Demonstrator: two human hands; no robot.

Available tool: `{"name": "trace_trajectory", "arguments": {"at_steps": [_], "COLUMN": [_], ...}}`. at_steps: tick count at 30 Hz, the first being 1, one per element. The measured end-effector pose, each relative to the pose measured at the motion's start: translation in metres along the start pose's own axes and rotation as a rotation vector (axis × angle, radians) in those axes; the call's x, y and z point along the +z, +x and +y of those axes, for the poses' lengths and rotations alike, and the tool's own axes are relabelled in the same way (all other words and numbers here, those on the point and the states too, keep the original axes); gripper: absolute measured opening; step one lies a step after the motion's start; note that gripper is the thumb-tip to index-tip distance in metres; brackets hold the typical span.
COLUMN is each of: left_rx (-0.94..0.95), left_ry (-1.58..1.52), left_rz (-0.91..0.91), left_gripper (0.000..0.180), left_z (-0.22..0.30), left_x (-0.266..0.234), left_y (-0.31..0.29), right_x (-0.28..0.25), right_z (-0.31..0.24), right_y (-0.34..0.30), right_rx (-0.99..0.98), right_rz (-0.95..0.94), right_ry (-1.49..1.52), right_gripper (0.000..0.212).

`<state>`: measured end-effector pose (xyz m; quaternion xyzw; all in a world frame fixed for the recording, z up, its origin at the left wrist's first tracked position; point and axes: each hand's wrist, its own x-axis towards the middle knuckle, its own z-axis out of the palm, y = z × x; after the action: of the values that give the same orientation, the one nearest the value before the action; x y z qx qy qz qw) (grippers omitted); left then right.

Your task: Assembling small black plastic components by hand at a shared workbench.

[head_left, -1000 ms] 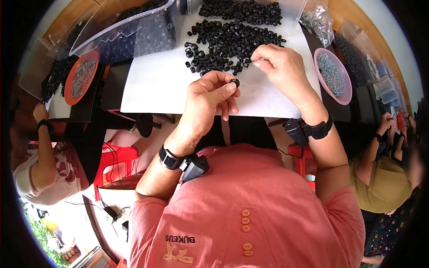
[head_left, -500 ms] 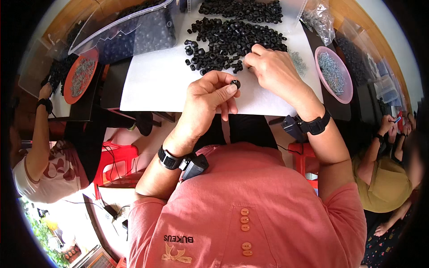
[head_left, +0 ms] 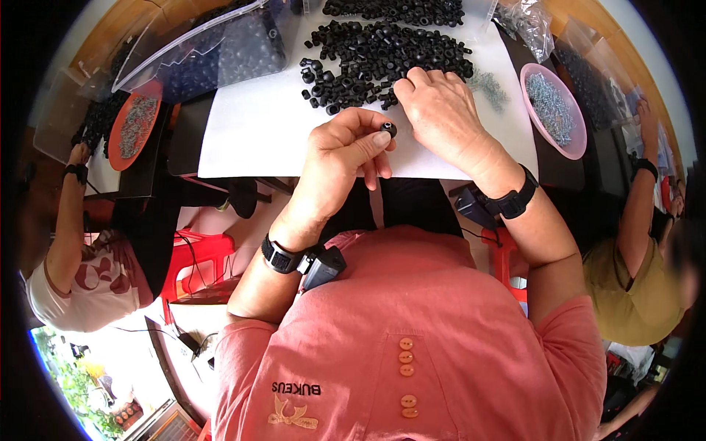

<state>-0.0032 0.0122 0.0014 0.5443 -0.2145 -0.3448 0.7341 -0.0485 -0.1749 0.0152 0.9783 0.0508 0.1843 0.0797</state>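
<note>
Between the thumb and index finger of my left hand [head_left: 346, 147] is a small round black plastic part [head_left: 388, 129], its open end facing up. My right hand [head_left: 440, 110] is bent over the near right edge of a pile of small black plastic parts [head_left: 375, 55]. Its fingertips point down and are hidden under the hand, so what they touch or hold does not show. Beside it on the right lies a small heap of thin screws [head_left: 487, 90]. Both hands are above a white work surface [head_left: 250, 140].
A clear bin [head_left: 220, 62] of black parts stands at the left. A pink bowl of screws [head_left: 531, 79] sits at the right, an orange bowl [head_left: 118, 143] farther left. Co-workers sit on both sides, one reaching with a hand [head_left: 79, 153]. Red stools [head_left: 198, 264] stand below.
My right hand has shifted slightly left along the pile's edge. My left hand still pinches the round black part. The co-worker on the right has raised an arm toward the far side.
</note>
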Motion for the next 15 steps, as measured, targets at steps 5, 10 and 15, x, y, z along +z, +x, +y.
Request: {"name": "trace_trajectory", "arguments": {"at_steps": [5,10,15], "left_rx": [0.0,0.01,0.019], "left_ry": [-0.001,0.019,0.018], "left_rz": [0.015,0.025,0.021], "left_gripper": [0.014,0.013,0.013], "left_z": [0.0,0.0,0.0], "left_x": [0.001,0.001,0.0], "left_y": [-0.001,-0.002,-0.003], "right_x": [-0.015,-0.008,-0.008], "right_z": [0.011,0.019,0.024], "right_y": [-0.008,-0.013,-0.015], "right_rx": [-0.027,-0.03,0.143], "right_rz": [-0.022,0.053,0.114], "right_ry": [0.137,0.242,0.327], "right_gripper": [0.011,0.012,0.008]}}
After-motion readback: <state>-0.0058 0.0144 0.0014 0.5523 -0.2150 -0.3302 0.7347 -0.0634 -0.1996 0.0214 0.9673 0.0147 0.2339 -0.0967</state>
